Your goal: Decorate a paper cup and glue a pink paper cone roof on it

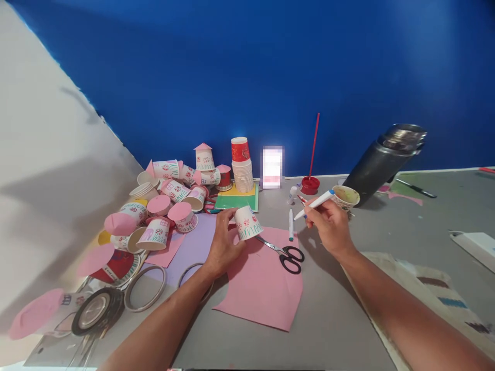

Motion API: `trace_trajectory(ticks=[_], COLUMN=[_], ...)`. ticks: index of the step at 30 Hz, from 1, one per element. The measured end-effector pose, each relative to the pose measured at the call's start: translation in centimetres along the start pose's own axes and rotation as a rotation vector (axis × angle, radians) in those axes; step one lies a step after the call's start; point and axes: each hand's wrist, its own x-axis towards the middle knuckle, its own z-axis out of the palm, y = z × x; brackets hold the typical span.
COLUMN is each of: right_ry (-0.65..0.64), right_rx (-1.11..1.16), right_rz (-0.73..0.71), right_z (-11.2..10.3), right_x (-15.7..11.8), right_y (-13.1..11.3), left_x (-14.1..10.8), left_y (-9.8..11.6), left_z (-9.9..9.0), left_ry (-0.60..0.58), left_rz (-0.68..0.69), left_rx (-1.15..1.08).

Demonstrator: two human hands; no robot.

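We hold a white paper cup in our left grip, the fingers closed on its left side. The cup is tilted, its wider rim downward, and bears red patterns with green strokes along the rim and a small blue mark near the top. It is over the far part of a pink sheet, around the middle of the tabletop; we cannot tell whether its rim touches the paper.

Our right grip is clamped on a white marker with a blue end, which slants down leftward, its lower end well apart from the cup. A red-tipped item shows beside these fingers, too partly hidden to name.

Between the two grips, black-handled scissors lie on the pink sheet, blades reaching toward the cup. A green-ended marker lies just beyond the scissors, at the sheet's edge.

Toward the tabletop's left edge we see a crowd of decorated cups, many with pink paper tops, and a dark tape roll nearer us. By the back edge stand a cup stack and, further right, a dark flask.
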Motion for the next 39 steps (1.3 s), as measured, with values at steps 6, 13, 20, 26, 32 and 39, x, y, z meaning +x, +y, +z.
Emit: trace_trajectory(ticks=[6,13,20,26,32,39], right_ry=[-0.140,-0.520,-0.587,-0.504,-0.588,-0.327], right_rx=[-0.315,-0.628,-0.769,-0.853,-0.761,-0.531], right_rz=[-0.238,-0.417,-0.387,-0.249,-0.287,-0.235], right_z=[0.0,2.4,2.3,-0.3,-0.8,-0.8], right_x=[-0.5,-1.3,-1.3,-0.4,0.0,0.3], right_y=[-0.2,-0.5,-1.0,0.0,1.4,0.5], left_x=[0.2,0.5,0.4,0.5,0.7,0.7], left_y=[-0.2,-0.4,0.6,1.0,0.8,0.6], left_z=[-0.1,-0.2,-0.3,-0.1,0.0,-0.4], left_ry=[0.047,0.076,0.057,0.008,-0.045,-0.082], left_rz=[0.038,-0.019,-0.072,-0.096,-0.237,-0.331], left_rx=[0.041,0.064,0.034,-0.040,-0.380,-0.535])
